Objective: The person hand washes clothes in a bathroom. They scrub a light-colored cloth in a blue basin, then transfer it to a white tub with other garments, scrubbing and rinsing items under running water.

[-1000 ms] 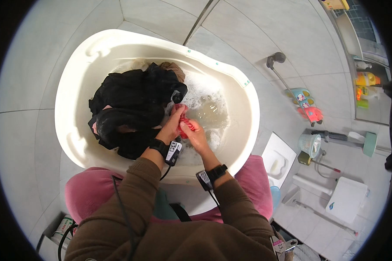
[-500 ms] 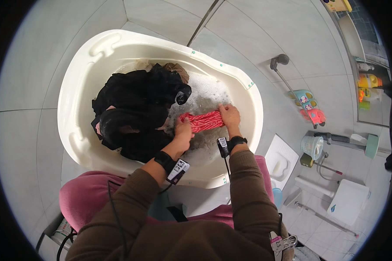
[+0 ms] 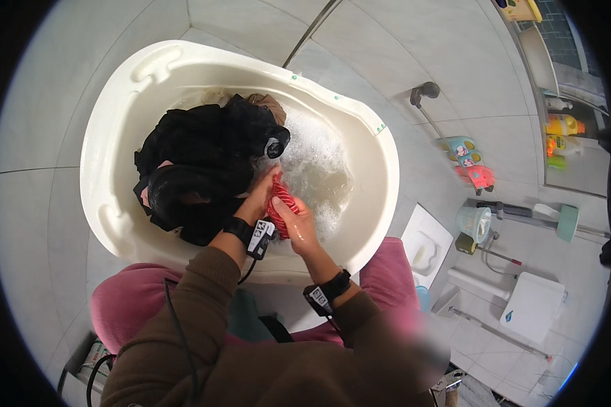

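Note:
A red cloth with white stripes is bunched into a narrow roll between my hands, above the soapy water. My right hand is closed around its near part, thumb on top. My left hand is at its far end, partly behind the cloth, and its fingers seem closed on it. Left of the hands, a heap of wet black clothing lies in the white tub. A tan piece of fabric shows at the heap's far edge. Foamy water fills the right part of the tub.
My knees in pink trousers press near the tub's front. To the right are a squat toilet, a small bucket, a white cistern and a wall rack with coral and blue items. Bottles stand farther right.
The cloth was stretched sideways between both hands. Now it is bunched and runs steeply, my right hand having moved left and nearer, my left hand slightly farther and left.

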Demonstrator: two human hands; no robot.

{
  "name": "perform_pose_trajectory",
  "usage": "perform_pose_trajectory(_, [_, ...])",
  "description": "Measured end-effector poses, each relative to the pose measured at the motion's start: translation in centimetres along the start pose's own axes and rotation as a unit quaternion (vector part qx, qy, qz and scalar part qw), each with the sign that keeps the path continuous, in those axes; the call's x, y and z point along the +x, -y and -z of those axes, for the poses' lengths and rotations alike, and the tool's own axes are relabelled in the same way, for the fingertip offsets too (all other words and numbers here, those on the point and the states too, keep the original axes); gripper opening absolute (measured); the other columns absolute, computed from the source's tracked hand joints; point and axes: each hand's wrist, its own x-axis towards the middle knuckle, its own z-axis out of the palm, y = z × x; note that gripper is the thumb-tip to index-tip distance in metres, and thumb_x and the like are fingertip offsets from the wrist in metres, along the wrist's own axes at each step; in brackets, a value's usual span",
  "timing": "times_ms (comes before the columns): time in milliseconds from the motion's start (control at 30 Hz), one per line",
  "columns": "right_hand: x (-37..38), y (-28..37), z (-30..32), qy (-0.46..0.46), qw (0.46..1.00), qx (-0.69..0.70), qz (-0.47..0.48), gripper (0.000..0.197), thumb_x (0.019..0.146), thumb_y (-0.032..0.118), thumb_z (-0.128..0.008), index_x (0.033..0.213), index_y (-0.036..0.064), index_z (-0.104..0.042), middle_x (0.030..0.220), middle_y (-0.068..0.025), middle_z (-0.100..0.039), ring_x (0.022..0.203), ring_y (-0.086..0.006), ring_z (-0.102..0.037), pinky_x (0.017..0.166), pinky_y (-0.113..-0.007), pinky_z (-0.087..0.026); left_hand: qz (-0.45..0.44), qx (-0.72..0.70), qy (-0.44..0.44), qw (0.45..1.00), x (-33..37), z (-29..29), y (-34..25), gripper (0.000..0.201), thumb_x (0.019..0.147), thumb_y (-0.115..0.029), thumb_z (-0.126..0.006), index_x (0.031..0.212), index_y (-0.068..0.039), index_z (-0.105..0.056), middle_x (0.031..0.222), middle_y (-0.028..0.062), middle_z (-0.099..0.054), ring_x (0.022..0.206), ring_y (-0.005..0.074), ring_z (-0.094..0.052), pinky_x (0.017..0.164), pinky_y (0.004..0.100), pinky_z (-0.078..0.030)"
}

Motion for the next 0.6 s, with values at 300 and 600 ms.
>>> perform_pose_trajectory(300, [13.5, 1.4, 9.8, -0.224, 0.85, -0.467, 0.094, 0.04, 0.086, 0.043, -0.063, 0.095, 0.0047, -0.07, 0.086, -0.0152, -0.07, 0.082, -0.0334, -0.067, 0.078, -0.042, -0.051, -0.131, 0.086, -0.172, 0.973, -1.6, -5.8, 4.5, 0.021, 0.098, -0.019, -0.053, 0.117, -0.009, -0.053, 0.106, 0.0065, -0.061, 0.094, 0.0193, -0.062, 0.08, 0.0349, -0.053])
perform_pose_trajectory(600, [13.4, -6.4, 12.1, -0.11, 0.91, -0.391, 0.077, 0.059, 0.092, 0.047, -0.056, 0.128, 0.0004, -0.055, 0.115, -0.0277, -0.062, 0.109, -0.0402, -0.059, 0.096, -0.045, -0.044, 0.005, 0.003, -0.14, 0.99, -0.9, 0.3, 1.3, 0.05, 0.095, -0.05, -0.05, 0.127, -0.011, -0.049, 0.122, 0.0098, -0.057, 0.108, 0.0281, -0.058, 0.091, 0.044, -0.05])
